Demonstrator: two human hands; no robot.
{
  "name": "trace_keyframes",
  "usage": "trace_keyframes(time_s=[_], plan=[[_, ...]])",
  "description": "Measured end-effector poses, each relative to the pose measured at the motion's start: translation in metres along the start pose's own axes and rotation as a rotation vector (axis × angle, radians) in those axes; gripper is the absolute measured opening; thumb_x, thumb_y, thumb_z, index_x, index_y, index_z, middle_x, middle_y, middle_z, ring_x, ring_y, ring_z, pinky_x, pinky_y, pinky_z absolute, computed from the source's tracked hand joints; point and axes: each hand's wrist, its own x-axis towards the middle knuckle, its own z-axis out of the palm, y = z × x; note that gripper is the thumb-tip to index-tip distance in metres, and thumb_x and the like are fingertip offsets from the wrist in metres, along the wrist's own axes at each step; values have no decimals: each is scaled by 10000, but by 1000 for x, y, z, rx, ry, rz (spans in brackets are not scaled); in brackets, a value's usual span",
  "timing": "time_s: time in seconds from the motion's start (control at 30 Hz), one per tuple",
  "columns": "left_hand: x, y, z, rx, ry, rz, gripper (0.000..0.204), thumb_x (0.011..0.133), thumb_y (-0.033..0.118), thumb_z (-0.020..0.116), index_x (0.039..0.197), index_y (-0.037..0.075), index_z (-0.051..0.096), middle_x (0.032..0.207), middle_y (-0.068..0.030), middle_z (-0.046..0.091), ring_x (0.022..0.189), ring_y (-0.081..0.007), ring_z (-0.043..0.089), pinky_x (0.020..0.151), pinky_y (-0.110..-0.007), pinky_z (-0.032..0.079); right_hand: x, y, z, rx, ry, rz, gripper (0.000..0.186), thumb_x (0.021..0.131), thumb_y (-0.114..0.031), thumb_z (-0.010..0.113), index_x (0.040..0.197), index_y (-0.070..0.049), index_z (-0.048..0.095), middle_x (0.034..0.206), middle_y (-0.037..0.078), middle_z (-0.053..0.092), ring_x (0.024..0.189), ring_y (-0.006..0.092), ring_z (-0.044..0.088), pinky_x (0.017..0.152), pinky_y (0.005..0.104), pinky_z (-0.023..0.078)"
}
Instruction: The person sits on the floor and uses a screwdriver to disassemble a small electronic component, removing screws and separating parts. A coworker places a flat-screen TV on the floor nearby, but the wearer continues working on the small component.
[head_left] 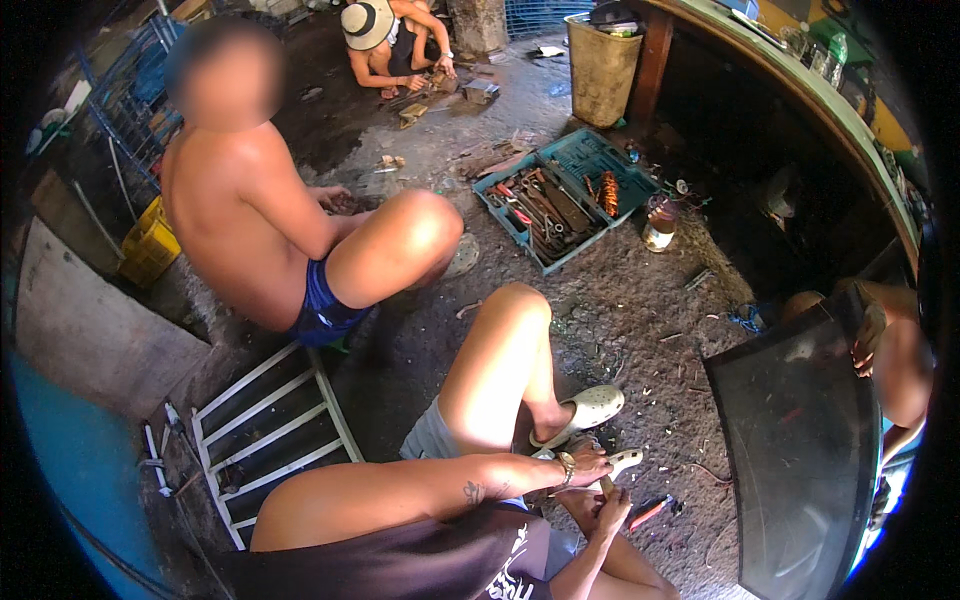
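My left hand [590, 464], with a wristwatch, reaches across my raised knee and closes over the top of a short pale wooden handle [606, 485]. My right hand [607, 512] grips the same handle from below, just above the dirt floor. What sits at the handle's tip is hidden by my fingers. My foot in a white sandal [588, 406] rests right beside the hands. On the ground to their right lies a red-handled tool [650, 512].
An open teal toolbox [570, 195] with wrenches lies ahead, a jar [658, 226] beside it. A person at right holds a dark curved panel [800, 450]. A shirtless person sits at left; another crouches at the back. A white metal frame [270, 430] lies lower left.
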Motion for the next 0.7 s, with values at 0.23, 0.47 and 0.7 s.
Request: trace_keyframes(time_s=[0.23,0.47,0.7], plan=[[0,-1,8,75,-13,30,289,952,255,521,1171,129,662,1122,-115,676,1179,-311,604,986,-531,455,29,42,-2,-225,104,-74,466,1088,-396,463,1176,32,624,764,101,680,684,138,655,509,285,496],[2,-12,8,35,-83,73,260,938,214,529,1150,134,657,1127,-121,673,1154,-330,613,949,-512,486,25,37,7,-218,297,-236,404,1020,-303,636,1285,-2,589,983,228,715,785,185,719,576,330,588],[-3,-8,-2,67,71,159,316,833,136,653,1148,134,667,989,-103,701,993,-319,675,835,-482,519,-17,-9,7,350,149,49,323,962,-181,640,1230,0,634,1032,223,700,939,318,730,784,405,592]])
